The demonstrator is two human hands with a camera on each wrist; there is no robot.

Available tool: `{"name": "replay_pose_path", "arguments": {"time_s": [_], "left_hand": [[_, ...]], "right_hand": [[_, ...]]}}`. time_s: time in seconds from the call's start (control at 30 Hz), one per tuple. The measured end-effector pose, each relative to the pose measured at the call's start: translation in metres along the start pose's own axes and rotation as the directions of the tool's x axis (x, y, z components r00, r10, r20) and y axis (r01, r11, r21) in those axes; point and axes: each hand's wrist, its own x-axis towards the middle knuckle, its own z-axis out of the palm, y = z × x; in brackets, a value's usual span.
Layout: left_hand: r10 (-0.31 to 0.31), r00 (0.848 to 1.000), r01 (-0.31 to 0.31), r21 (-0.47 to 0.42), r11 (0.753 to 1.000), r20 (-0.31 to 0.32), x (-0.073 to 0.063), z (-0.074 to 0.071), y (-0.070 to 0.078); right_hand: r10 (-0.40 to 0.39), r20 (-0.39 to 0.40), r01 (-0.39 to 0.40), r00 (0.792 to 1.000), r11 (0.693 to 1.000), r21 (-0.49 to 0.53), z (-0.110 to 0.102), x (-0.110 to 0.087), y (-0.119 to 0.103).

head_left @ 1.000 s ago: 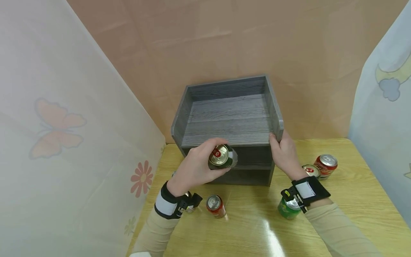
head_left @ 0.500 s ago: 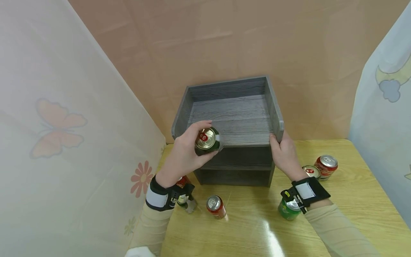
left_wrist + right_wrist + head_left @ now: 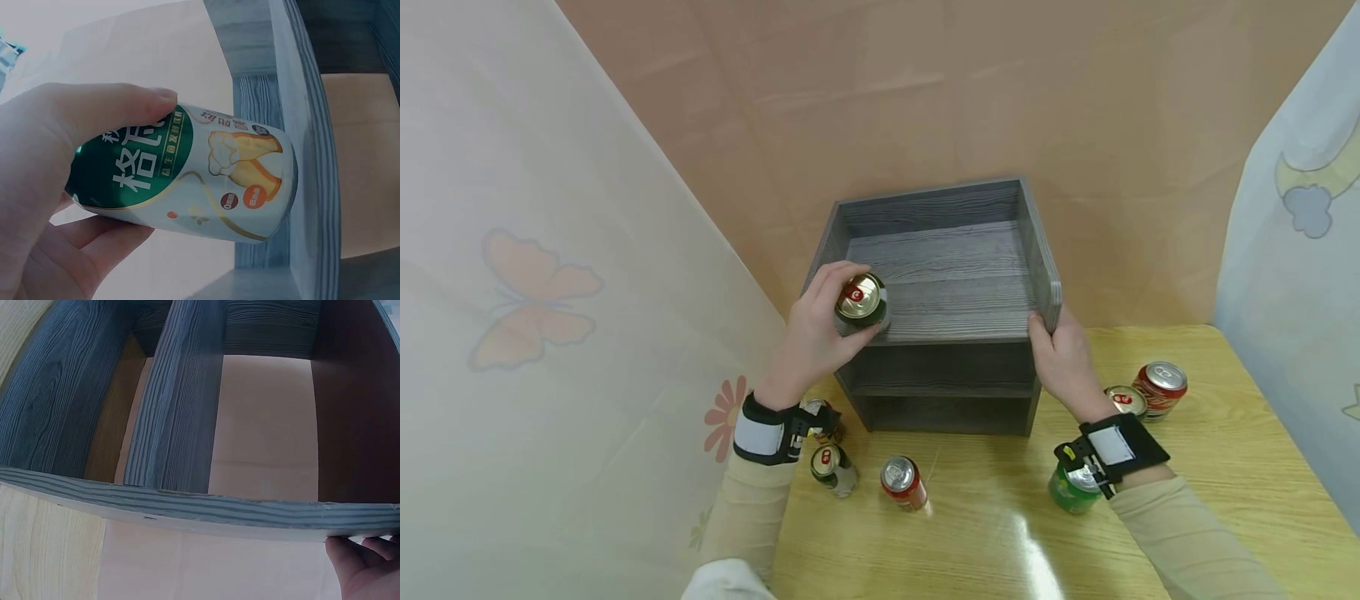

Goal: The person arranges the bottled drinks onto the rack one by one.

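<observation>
Beige sleeves (image 3: 1191,533) end below black wristbands (image 3: 1145,444) with white patches (image 3: 1111,445).

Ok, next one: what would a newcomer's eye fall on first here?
Most likely the grey shelf unit, standing at the back of the table. Then the green-and-white can that the left hand holds at the left front of the unit's top, while the right hand grips its right side. A red can stands out on the table in front.
</observation>
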Motion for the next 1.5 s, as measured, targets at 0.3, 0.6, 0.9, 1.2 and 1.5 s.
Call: {"name": "replay_pose_path", "arguments": {"time_s": [0.3,0.6,0.9,1.2,1.5], "left_hand": [[-0.022,0.999,0.022,-0.006,1.0,-0.034,0.0,0.003,-0.017],[-0.065,0.997,0.066,0.009,0.998,-0.047,-0.001,0.001,-0.025],[-0.12,0.991,0.12,-0.001,0.993,-0.056,0.001,-0.004,-0.033],[-0.187,0.981,0.188,0.006,0.982,-0.042,0.005,-0.006,-0.037],[-0.232,0.972,0.233,0.015,0.972,-0.041,0.008,-0.007,-0.043]], "right_hand": [[0.001,-0.004,-0.001,1.0,1.0,0.001,0.001,0.001,0.001],[0.009,-0.002,-0.009,1.0,1.0,0.006,0.0,0.0,0.0],[0.01,0.004,-0.01,1.0,1.0,0.009,-0.001,0.001,0.0],[0.003,0.004,-0.003,1.0,1.0,0.016,-0.001,0.0,0.002],[0.005,-0.009,-0.005,1.0,1.0,0.026,-0.002,0.0,0.002]]}}
